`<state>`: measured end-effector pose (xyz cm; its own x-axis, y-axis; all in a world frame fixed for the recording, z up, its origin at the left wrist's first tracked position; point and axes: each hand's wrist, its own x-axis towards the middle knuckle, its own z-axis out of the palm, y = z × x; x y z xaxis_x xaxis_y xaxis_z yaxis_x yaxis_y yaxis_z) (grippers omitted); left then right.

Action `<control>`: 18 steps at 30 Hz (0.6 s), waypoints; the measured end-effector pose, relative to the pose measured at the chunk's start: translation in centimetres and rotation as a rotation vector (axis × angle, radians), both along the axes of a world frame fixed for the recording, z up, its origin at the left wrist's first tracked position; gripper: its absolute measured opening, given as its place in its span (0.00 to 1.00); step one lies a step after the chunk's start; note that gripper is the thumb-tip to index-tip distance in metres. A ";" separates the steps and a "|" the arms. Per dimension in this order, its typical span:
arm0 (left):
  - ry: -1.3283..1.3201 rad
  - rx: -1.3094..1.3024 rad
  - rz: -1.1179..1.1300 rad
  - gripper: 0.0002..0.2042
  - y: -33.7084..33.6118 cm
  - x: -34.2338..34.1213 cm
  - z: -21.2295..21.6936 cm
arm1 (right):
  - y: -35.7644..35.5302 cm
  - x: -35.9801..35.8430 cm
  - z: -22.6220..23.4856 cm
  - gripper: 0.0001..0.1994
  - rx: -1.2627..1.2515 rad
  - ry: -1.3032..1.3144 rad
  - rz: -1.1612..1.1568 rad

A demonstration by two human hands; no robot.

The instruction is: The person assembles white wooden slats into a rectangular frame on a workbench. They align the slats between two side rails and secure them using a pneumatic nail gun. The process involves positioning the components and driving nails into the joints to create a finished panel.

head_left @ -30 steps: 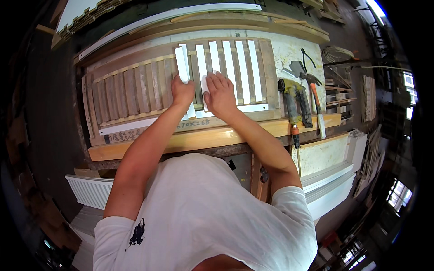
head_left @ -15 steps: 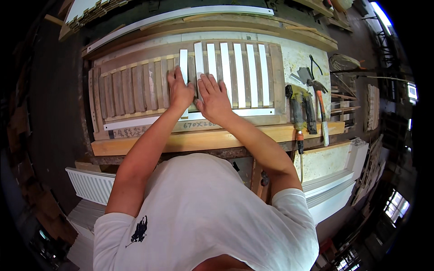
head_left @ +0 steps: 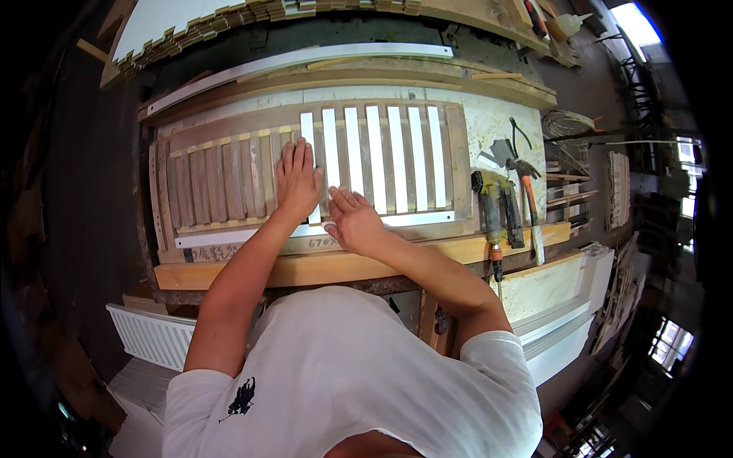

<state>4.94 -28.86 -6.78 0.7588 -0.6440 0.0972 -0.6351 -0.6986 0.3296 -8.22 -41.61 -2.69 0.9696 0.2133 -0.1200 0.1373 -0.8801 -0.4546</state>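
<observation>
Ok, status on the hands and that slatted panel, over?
Left hand flat on slatted panel, beside the white slats. Right hand flat on the panel's lower rail. Hammer and power tool lie right, apart from both hands.

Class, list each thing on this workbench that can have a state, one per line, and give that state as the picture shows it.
Left hand: open, flat on the slats, palm down.
Right hand: open, resting at the frame's lower edge.
Slatted wooden frame: lying flat; right part filled with white slats, left part with bare wood slats.
White slats: laid side by side, upright in the picture.
Hammer: lying on the bench, untouched.
Power drill: lying down, untouched.
</observation>
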 end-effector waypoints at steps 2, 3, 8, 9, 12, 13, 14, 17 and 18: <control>-0.003 -0.006 -0.031 0.27 0.0 0.5 0.0 | -3.8 2.8 2.3 0.24 0.460 0.160 -0.228; 0.000 -0.007 -0.035 0.26 -0.2 0.6 0.2 | -6.2 4.9 3.3 0.23 0.537 0.151 -0.423; 0.032 -0.006 -0.049 0.27 -0.9 1.6 -0.3 | -19.4 16.5 8.3 0.12 1.089 -0.261 -0.954; 0.040 -0.020 -0.049 0.27 -0.9 1.7 -0.5 | -20.7 18.3 9.9 0.16 1.096 -0.255 -1.015; 0.109 -0.070 -0.041 0.28 -0.5 1.3 0.3 | -25.8 23.5 10.3 0.23 1.172 -0.184 -1.070; 0.118 -0.032 -0.051 0.29 0.2 0.9 0.6 | -25.2 25.0 11.2 0.22 1.244 -0.123 -1.060; 0.132 0.001 -0.080 0.29 0.5 0.3 1.0 | -26.2 26.3 11.0 0.18 1.355 -0.054 -1.020; 0.122 0.031 -0.148 0.31 0.3 -0.3 0.6 | -33.4 29.4 9.4 0.21 1.461 0.104 -0.844; 0.115 0.007 -0.187 0.31 -0.8 -0.4 0.7 | -39.3 29.4 6.5 0.18 1.598 0.118 -0.613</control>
<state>4.59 -29.62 -6.11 0.6318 -0.7751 0.0119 -0.7124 -0.5745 0.4031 21.15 -80.92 3.76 0.9513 -0.1871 -0.2449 -0.1172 0.5154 -0.8489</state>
